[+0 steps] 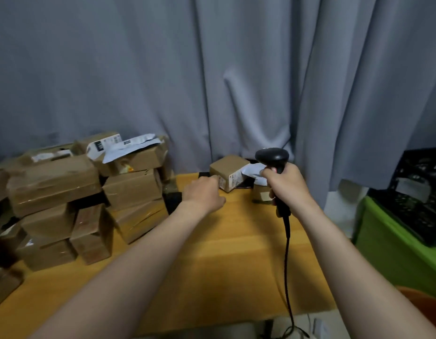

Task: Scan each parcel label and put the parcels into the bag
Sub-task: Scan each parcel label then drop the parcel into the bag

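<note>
A small brown cardboard parcel point(228, 171) with a white label on its near side stands at the far edge of the wooden table point(212, 260). My left hand point(203, 193) reaches to it, fingertips at the parcel's lower left corner; whether it grips is unclear. My right hand point(286, 184) grips the handle of a black barcode scanner point(273, 157), its head raised above the hand and its cord hanging to the table's front. Behind the right hand sits another small parcel point(259, 193) with a crumpled white label point(252, 171). No bag is clearly in view.
A tall pile of taped brown parcels point(72, 199) fills the table's left side. A grey curtain point(212, 81) hangs behind. To the right, a black plastic crate point(417, 192) sits on a green surface point(393, 243). An orange object point(424, 302) shows at the lower right.
</note>
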Demonstrator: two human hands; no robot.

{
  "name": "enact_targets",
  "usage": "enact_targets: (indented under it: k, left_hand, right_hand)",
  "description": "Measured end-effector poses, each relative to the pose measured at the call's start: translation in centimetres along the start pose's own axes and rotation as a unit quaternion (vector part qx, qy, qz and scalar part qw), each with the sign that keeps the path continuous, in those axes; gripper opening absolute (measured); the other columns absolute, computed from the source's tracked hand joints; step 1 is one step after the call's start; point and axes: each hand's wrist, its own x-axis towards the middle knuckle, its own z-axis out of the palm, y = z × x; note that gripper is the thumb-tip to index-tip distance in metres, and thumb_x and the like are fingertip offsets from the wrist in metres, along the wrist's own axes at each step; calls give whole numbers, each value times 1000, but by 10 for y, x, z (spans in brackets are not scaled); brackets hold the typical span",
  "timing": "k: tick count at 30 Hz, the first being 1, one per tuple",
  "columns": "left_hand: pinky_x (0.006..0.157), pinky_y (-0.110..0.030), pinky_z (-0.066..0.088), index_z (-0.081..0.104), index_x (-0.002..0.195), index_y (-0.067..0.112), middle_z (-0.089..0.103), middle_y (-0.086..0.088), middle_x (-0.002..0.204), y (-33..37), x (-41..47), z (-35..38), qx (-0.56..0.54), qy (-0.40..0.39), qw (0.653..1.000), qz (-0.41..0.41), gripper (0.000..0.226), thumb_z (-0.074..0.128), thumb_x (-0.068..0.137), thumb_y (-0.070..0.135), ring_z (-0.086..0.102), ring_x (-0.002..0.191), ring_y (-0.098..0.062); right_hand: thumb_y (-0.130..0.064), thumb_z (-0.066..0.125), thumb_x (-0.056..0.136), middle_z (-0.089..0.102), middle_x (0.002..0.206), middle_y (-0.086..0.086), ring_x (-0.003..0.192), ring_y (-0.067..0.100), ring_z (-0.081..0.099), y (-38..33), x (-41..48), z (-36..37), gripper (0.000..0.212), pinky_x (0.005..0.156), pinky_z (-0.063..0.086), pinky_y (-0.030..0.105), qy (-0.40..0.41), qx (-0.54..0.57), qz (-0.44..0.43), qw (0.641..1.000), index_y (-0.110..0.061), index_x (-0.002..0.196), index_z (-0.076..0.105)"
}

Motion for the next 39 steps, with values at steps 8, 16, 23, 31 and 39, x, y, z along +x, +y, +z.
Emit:
enact_targets:
  k: [8, 16, 23, 31, 39]
  left_hand:
    - [94, -46, 50, 52, 141, 24, 57, -4, 138, 63, 83, 60, -31, 4, 994, 107, 50, 68, 94, 33, 52, 128, -31]
    - [103, -47, 46, 48, 147, 30, 50, 3, 150, 93, 137, 100, -48, -19, 986, 157, 54, 64, 95, 23, 44, 136, -28]
    - [95, -41, 51, 68, 136, 29, 67, -10, 127, 92, 150, 123, -59, 2, 989, 136, 38, 63, 101, 16, 60, 120, -35]
    - [85, -37, 49, 75, 120, 30, 66, -12, 121, 72, 116, 103, -62, -23, 985, 162, 33, 61, 96, 11, 59, 114, -36]
    - [79, -38, 55, 76, 115, 37, 74, 8, 113, 4, 34, 54, -90, 91, 982, 140, 25, 59, 98, 28, 65, 107, -21]
  right_hand:
    - [-18, 60, 93, 52, 57, 10, 44, 26, 50, 57, 48, -18, 9, 53, 46, 39, 2, 9, 46, 999, -11, 89, 56]
    - [-25, 65, 91, 42, 60, 4, 54, 24, 45, 98, 73, -13, 20, 54, 40, 40, 36, -16, 31, 999, -16, 79, 52]
    - [-24, 65, 93, 49, 63, 9, 56, 26, 51, 114, 80, -15, 21, 54, 46, 38, 61, -17, 59, 996, -5, 88, 56]
    - [-18, 63, 93, 50, 61, 8, 51, 25, 50, 94, 65, -12, 14, 51, 44, 33, 62, -8, 59, 996, -10, 85, 55]
    - [-21, 67, 90, 53, 65, 12, 49, 28, 54, 42, 10, 4, 17, 53, 48, 42, 22, 29, 15, 999, -13, 81, 56]
